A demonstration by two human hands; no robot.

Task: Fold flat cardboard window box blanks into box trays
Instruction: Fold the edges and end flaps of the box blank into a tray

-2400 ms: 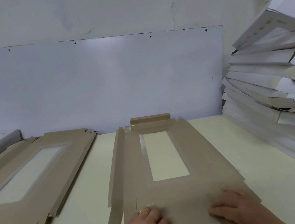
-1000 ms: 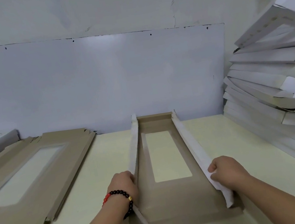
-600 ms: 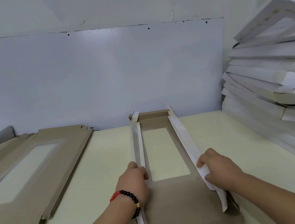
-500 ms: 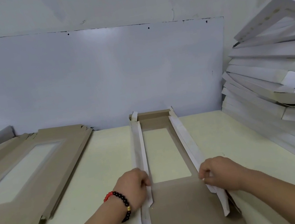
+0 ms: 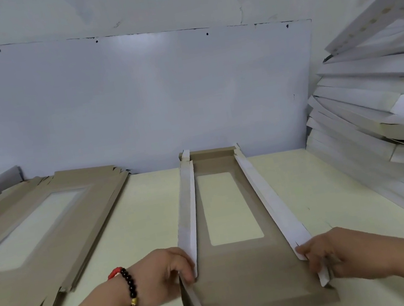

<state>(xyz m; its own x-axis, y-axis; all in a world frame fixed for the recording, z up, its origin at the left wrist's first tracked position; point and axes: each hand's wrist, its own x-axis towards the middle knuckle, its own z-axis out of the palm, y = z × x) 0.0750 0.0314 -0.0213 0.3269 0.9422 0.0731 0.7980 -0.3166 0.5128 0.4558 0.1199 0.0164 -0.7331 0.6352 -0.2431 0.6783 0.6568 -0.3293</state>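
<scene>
A brown cardboard window box blank [image 5: 245, 276] lies lengthwise on the pale table in front of me, its clear window in the middle. Both long side walls are folded up and inward, showing their white faces: the left wall [image 5: 187, 208] and the right wall [image 5: 269, 195]. The far end wall stands against the backboard. The near end flap lies flat. My left hand [image 5: 162, 274], with a bead bracelet on the wrist, pinches the near end of the left wall. My right hand [image 5: 327, 252] pinches the near end of the right wall.
A pile of flat brown blanks [image 5: 30, 235] lies on the table to the left. Several folded white trays [image 5: 383, 122] are stacked high on the right, leaning toward the work spot. A grey backboard [image 5: 134, 105] closes the far edge of the table [image 5: 142, 216].
The blank lay flat under my hands; the two long walls were then raised and folded inward. Since half a second ago both hands have slid nearer along the walls to their near ends.
</scene>
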